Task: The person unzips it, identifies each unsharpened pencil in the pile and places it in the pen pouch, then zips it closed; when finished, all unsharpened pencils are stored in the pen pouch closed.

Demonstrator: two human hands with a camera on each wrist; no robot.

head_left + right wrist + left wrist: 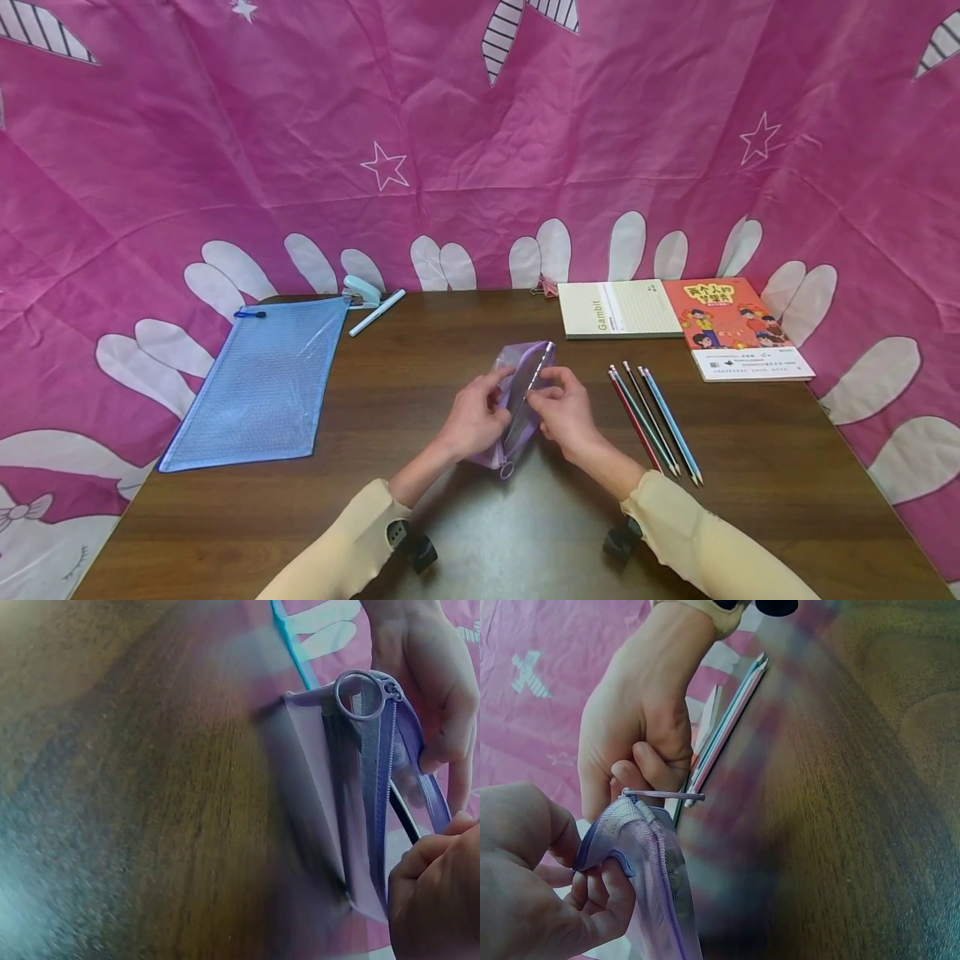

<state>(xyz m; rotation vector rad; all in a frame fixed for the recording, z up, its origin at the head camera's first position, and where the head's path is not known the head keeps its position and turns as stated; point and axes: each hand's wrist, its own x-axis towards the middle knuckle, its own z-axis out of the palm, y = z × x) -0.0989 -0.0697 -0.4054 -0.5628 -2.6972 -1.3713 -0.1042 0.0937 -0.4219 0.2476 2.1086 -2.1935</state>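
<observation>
A translucent purple zippered pencil case [525,367] is in the middle of the table, its zip open and its ring pull [358,695] towards me. With bent fingers my left hand [474,414] pinches one edge of the opening; the left wrist view shows the purple rim [604,836] between thumb and fingers. My right hand [564,410] holds a slim dark pencil [537,367] with a pale, patterned upper end. In the right wrist view the pencil's dark shaft [405,814] slants into the opening. Its lower tip is hidden inside the case.
Several pencils [656,421] lie right of my right hand. Behind them are a cream notebook [618,310] and a red-orange book [735,325]. At left lie a blue mesh zip folder [258,383], a light blue stapler [363,290] and a pale blue pen [377,313]. A pink clip [549,287] is at the back.
</observation>
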